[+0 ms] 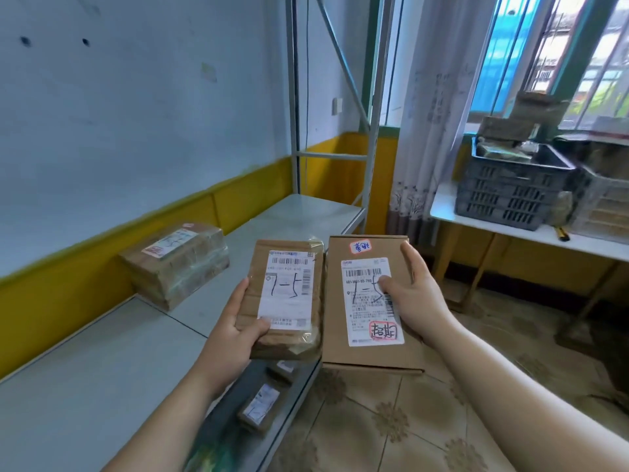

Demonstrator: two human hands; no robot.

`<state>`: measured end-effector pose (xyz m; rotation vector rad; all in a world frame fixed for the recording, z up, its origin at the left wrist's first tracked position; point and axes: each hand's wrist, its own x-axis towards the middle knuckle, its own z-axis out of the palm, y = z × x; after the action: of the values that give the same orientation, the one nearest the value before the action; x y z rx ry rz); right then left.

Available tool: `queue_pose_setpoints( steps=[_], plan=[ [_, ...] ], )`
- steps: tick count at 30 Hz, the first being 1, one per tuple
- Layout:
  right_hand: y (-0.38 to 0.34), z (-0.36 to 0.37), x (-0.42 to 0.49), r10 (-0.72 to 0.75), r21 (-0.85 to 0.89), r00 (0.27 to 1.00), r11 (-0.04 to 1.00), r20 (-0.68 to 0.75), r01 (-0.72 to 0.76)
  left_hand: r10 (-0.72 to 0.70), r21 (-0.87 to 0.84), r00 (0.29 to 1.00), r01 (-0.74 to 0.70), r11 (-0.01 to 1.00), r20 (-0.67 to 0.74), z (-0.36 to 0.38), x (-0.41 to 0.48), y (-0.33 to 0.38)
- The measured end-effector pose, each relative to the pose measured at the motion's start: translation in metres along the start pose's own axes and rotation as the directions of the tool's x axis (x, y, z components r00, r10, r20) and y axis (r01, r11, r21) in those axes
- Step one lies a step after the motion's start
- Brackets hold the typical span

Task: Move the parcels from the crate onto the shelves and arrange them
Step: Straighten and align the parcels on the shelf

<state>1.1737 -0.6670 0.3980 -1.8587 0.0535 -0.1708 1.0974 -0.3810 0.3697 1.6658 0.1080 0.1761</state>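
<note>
- Centrally, two parcels are held side by side above the front edge of the shelf, their near long edges touching or nearly so
- On the left, a small brown tape-wrapped cardboard parcel (pixel 287 301) carries a white shipping label with a handwritten "1-5"; the left hand (pixel 235 332) is clamped on its lower left corner, thumb lying across the bottom of the label
- At 3 o'clock from it, a larger flat brown cardboard box (pixel 369 304) bears a white label with the same handwritten mark, a small sticker with red writing near its top edge and a red-stamped sticker at the label's lower end; the right hand (pixel 413 298) grips its right edge, thumb pressed on the label and fingers wrapped over the side
- At 10 o'clock from the held pair, a bulky brown parcel wrapped in clear tape (pixel 177 264) rests on the grey metal shelf board (pixel 102 369), close to the yellow-and-white wall
- At 6 o'clock, on a lower shelf level, two small labelled parcels (pixel 260 405) show below the board's edge
- At 2 o'clock, well apart, a dark grey slatted plastic crate (pixel 510 189) stands on a white table (pixel 446 206) by the window, with brown parcels piled in and above it
- Just beside the crate at its 3 o'clock stands a pale plastic basket (pixel 602 206)
</note>
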Motion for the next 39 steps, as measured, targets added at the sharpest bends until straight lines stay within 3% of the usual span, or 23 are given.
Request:
queue_pose_setpoints(
  steps=[10,16,20,31,34,39],
  plan=[
    [0.012,-0.006,0.173,0.005,0.01,0.997,1.0,0.077,-0.006,-0.074,-0.003,0.993,0.074,0.997,-0.093,0.06,0.142,-0.002],
    [0.032,0.033,0.261,0.041,0.051,0.988,0.997,0.149,-0.05,-0.138,0.003,0.98,0.14,0.99,-0.145,0.056,0.227,-0.027],
    [0.043,0.074,0.331,0.061,-0.026,0.972,0.998,0.226,-0.056,-0.192,-0.016,0.964,0.192,0.981,-0.185,0.043,0.296,-0.058],
    [0.076,0.168,0.493,0.189,-0.221,0.914,0.969,0.358,-0.114,-0.376,0.076,0.884,0.41,0.909,-0.279,0.02,0.436,-0.107],
    [0.088,0.194,0.53,0.175,-0.266,0.884,0.962,0.434,-0.06,-0.407,0.074,0.86,0.448,0.891,-0.309,0.019,0.461,-0.119],
    [0.102,0.238,0.602,0.163,-0.291,0.812,0.957,0.56,0.008,-0.381,0.046,0.765,0.47,0.881,-0.519,0.027,0.509,-0.117]
  ],
)
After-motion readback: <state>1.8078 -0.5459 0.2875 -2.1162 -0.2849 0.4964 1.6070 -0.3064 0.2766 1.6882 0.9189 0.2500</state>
